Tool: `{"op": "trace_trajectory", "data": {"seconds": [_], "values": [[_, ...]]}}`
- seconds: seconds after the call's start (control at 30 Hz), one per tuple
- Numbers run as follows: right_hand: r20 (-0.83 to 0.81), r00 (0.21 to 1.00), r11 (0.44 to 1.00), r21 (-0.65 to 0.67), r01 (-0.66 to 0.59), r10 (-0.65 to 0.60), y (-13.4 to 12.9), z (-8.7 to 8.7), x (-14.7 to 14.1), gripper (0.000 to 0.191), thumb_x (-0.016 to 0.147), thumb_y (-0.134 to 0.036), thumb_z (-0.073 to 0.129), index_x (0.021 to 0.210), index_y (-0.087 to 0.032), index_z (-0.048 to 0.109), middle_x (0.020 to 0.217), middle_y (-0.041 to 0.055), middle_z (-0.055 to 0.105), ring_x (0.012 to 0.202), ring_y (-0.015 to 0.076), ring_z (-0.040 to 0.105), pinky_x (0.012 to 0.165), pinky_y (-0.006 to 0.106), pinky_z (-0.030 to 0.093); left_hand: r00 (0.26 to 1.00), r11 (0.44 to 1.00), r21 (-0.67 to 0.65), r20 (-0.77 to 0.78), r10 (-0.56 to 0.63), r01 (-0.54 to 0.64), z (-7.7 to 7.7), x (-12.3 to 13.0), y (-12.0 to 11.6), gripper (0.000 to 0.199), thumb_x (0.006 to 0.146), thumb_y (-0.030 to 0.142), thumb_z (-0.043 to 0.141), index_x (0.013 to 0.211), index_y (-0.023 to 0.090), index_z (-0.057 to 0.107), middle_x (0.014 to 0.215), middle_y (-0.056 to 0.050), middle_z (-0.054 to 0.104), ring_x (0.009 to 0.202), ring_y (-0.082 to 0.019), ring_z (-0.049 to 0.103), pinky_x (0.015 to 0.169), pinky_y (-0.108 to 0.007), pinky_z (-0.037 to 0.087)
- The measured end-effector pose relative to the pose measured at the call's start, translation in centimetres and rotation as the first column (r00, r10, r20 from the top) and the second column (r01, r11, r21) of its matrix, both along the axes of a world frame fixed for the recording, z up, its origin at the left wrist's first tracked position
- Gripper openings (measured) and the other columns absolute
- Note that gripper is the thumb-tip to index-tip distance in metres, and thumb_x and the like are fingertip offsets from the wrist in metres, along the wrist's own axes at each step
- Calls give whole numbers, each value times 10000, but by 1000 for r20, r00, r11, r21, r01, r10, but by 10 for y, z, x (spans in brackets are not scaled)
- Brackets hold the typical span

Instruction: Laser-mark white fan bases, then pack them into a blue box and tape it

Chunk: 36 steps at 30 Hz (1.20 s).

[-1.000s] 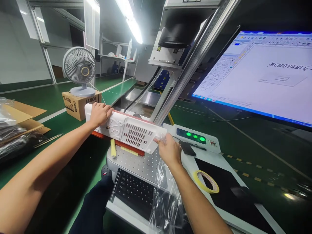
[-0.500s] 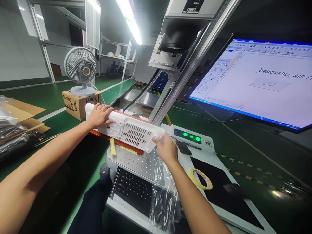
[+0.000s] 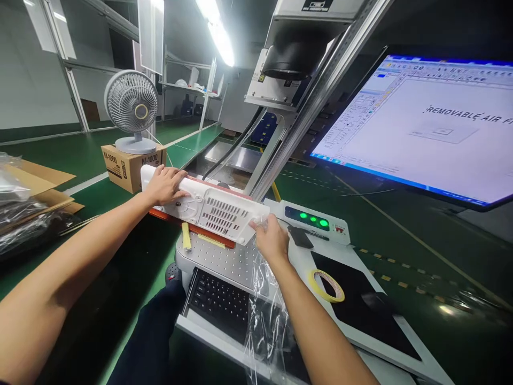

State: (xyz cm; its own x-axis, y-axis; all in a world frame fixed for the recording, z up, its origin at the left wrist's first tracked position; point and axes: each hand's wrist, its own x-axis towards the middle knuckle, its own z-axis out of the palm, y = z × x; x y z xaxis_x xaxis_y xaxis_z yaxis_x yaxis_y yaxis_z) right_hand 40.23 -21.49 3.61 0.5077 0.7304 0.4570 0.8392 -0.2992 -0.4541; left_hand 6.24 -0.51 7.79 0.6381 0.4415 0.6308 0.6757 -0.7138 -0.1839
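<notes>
A long white plastic housing (image 3: 230, 216) with rows of slots lies tilted against an orange-red support (image 3: 208, 240) on the perforated metal plate (image 3: 224, 262). My left hand (image 3: 166, 185) is closed over its left part, fingers on the top edge and thumb on the front. At its right end, my right hand (image 3: 272, 238) grips the edge, and a clear plastic bag (image 3: 266, 315) hangs down from the same hand. Yellow tape (image 3: 186, 237) sticks to the support's front. Part of the housing is hidden behind my left hand.
Above hangs a machine head (image 3: 294, 56) on a slanted metal column. A monitor (image 3: 420, 128) stands at the right. A tape roll (image 3: 326, 285) lies on a black mat (image 3: 360, 310). A keyboard (image 3: 220, 302) sits in the drawer below. A fan (image 3: 132, 107) stands on a carton (image 3: 124, 168) at the left.
The view has shifted slightly, so most things sit a little higher in the picture. Both hands keep their places on the white housing, and the bag still hangs from the right hand.
</notes>
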Motion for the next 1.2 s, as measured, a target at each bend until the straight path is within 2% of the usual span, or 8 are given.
{"op": "trace_trajectory", "data": {"seconds": [0.17,0.3,0.43,0.6,0.87,1.03,1.1,1.2], "values": [[-8,1000,1000,-7,-21,21,1,-2,3,209,1003,-390,693,1091,-211,631,1069,91,768,877,250,634,708,321,325,1000,1000,-21,-18,8,-8,2,0,1,909,984,845,404,1551,148,546,1430,-256,620,1361,-445,534,1247,-655,244],[-21,1000,1000,2,-21,21,2,-3,2,213,1020,-377,684,1140,-210,629,1111,97,773,918,256,648,724,319,331,999,999,-37,-39,23,-25,6,1,1,926,972,857,414,1539,139,557,1410,-260,625,1317,-449,553,1220,-642,266],[-60,998,1000,-1,-10,10,1,-2,0,200,1037,-371,679,1147,-214,623,1162,101,772,971,262,664,745,313,346,997,996,-67,-62,48,-52,9,3,0,909,973,831,454,1549,133,543,1406,-262,621,1310,-448,548,1204,-635,269],[-73,997,1000,-27,-16,14,0,1,1,224,1032,-391,688,1175,-228,631,1159,96,776,964,268,676,750,316,359,995,994,-68,-62,78,-82,9,5,-1,841,1019,755,410,1542,107,531,1402,-268,622,1322,-448,534,1206,-629,249],[-51,999,1000,-20,-13,12,2,-5,4,246,1034,-400,664,1212,-231,649,1151,92,778,987,271,693,760,314,404,990,989,-97,-91,105,-114,13,6,-4,835,1006,753,455,1548,122,522,1377,-262,625,1306,-450,531,1190,-616,260],[-88,996,997,-74,28,-35,2,4,-3,316,1014,-409,689,1280,-242,663,1161,96,784,1023,274,718,803,317,465,989,984,-127,-96,113,-125,15,7,-8,823,1022,724,468,1558,102,520,1408,-273,630,1356,-455,543,1231,-640,261],[-115,992,995,-92,44,-54,-4,12,-8,368,983,-410,722,1304,-239,665,1172,108,790,1045,286,731,827,332,491,990,979,-156,-75,121,-132,13,7,-12,810,1038,692,475,1602,110,489,1528,-277,582,1512,-478,440,1290,-667,197],[-203,978,997,-80,18,-34,-31,23,-13,337,957,-419,719,1232,-227,689,1126,108,807,972,282,766,839,350,520,988,972,-188,30,152,-144,5,3,-27,807,1044,653,518,1670,152,428,1739,-251,392,1691,-503,117,1339,-695,111]]}}
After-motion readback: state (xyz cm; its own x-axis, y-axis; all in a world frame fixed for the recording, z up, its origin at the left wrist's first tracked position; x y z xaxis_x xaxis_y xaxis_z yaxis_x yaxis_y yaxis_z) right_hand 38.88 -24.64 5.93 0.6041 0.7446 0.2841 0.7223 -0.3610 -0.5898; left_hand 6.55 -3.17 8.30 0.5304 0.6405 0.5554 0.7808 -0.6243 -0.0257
